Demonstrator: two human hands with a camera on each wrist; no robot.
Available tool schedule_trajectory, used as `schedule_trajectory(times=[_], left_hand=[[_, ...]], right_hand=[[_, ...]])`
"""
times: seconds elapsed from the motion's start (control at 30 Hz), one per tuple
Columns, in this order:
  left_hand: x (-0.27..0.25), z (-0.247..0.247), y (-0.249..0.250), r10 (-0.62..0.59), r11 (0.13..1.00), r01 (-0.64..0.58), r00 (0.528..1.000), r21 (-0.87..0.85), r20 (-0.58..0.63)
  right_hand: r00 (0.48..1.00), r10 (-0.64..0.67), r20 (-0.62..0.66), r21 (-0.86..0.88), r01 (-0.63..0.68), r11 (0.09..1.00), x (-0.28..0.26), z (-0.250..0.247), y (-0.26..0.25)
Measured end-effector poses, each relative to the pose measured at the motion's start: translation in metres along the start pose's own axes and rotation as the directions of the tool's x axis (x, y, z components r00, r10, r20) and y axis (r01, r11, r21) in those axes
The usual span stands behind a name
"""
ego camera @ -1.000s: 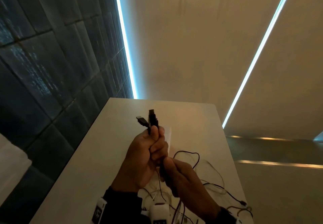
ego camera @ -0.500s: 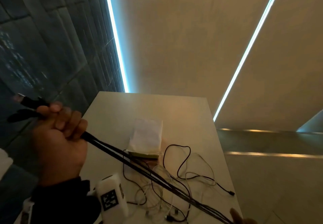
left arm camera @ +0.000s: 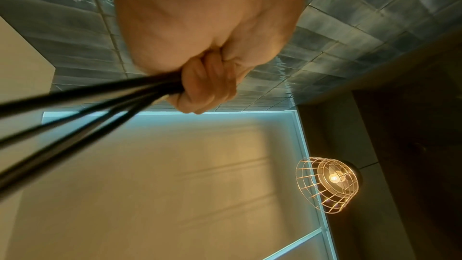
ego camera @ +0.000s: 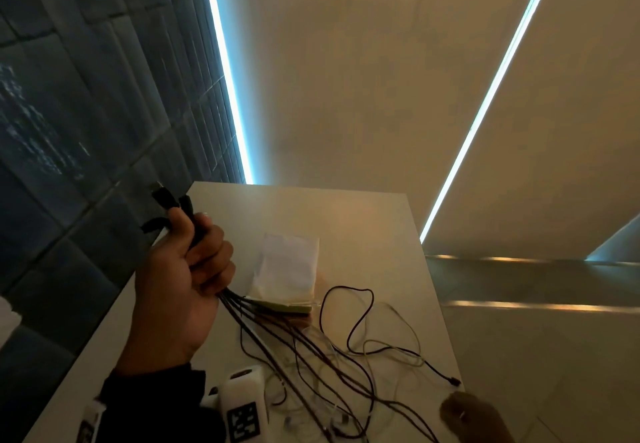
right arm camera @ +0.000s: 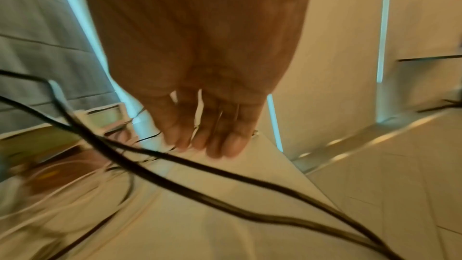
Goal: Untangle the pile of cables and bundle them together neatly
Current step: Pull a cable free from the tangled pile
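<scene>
My left hand (ego camera: 187, 269) is raised above the white table (ego camera: 363, 221) and grips a bunch of black cables (ego camera: 277, 335) in its fist. Their plug ends (ego camera: 169, 200) stick out above the thumb. In the left wrist view the fist (left arm camera: 205, 86) is curled round the black cables (left arm camera: 82, 110), which run off to the left. The strands fan down to a loose tangle of black and white cables (ego camera: 367, 356) on the table. My right hand (ego camera: 471, 415) is low at the table's near right corner; in the right wrist view its fingers (right arm camera: 210, 137) are straight above the cables (right arm camera: 200, 167), holding nothing.
A small stack of paper and flat packets (ego camera: 287, 273) lies mid-table behind the tangle. A dark tiled wall (ego camera: 86, 113) runs along the left. The table's right edge (ego camera: 436, 304) drops to a floor. A caged lamp (left arm camera: 327, 183) hangs overhead.
One second ago both hands held the cable ends together at centre. The left hand pulled them far left, then came back toward the middle; the right hand let go and dropped low right.
</scene>
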State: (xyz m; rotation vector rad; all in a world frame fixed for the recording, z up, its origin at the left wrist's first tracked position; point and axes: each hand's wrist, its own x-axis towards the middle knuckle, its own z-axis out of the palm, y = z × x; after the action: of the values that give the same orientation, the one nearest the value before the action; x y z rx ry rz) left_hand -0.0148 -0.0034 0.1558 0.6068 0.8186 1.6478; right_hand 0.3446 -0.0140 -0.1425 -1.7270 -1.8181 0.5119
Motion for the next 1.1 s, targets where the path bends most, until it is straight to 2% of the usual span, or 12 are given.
schedule_trajectory(times=[0.03,0.1,0.13,0.2,0.3,0.4,0.5,0.63,0.7,0.77,0.83,1.1], left_hand=[[-0.002,0.004,0.000,-0.017,1.000,0.017,1.000,-0.010,0.002],[-0.005,0.007,-0.004,-0.033,0.999,0.034,0.999,-0.013,0.025],[-0.006,0.008,-0.006,-0.033,0.999,0.033,0.999,-0.014,0.033],[-0.006,0.012,-0.009,-0.029,0.999,0.031,0.998,-0.024,0.059],[-0.007,0.015,-0.013,-0.037,0.999,0.040,0.996,-0.028,0.082],[-0.008,0.014,-0.013,-0.049,0.999,0.049,0.995,-0.007,0.085],[-0.008,0.018,-0.016,-0.060,0.998,0.058,0.995,0.031,0.079],[-0.010,0.030,-0.029,-0.096,0.990,0.089,0.993,0.105,0.064],[-0.010,0.033,-0.037,-0.114,0.985,0.105,0.992,0.139,0.059],[-0.010,0.036,-0.045,-0.123,0.978,0.113,0.991,0.177,0.046],[-0.012,0.038,-0.053,-0.114,0.961,0.103,0.993,0.256,0.027],[-0.020,0.037,-0.070,-0.012,0.802,0.043,0.998,0.596,-0.056]], right_hand=[[0.962,0.199,0.187,0.033,-0.209,0.977,0.016,-0.056,0.023],[0.945,0.327,0.019,-0.103,-0.323,0.941,0.008,-0.053,0.049],[0.923,0.384,0.030,-0.124,-0.378,0.918,0.012,-0.055,0.057],[0.899,0.404,0.170,-0.264,-0.353,0.897,0.012,-0.045,0.043],[0.907,0.372,0.199,-0.185,-0.338,0.923,0.016,-0.036,0.064],[0.955,0.256,0.151,-0.194,-0.226,0.955,0.029,-0.052,0.041],[0.995,-0.007,0.098,-0.120,0.018,0.993,0.056,-0.078,-0.015],[0.963,-0.264,-0.050,0.089,0.268,0.959,0.091,-0.105,-0.103],[0.977,-0.195,-0.081,0.431,0.211,0.878,0.102,-0.106,-0.150],[0.993,-0.115,0.010,0.756,0.068,0.651,0.105,-0.102,-0.189],[0.989,-0.107,0.103,0.874,-0.039,0.485,0.102,-0.094,-0.221],[0.913,-0.360,0.193,0.879,0.002,0.477,0.074,-0.073,-0.280]])
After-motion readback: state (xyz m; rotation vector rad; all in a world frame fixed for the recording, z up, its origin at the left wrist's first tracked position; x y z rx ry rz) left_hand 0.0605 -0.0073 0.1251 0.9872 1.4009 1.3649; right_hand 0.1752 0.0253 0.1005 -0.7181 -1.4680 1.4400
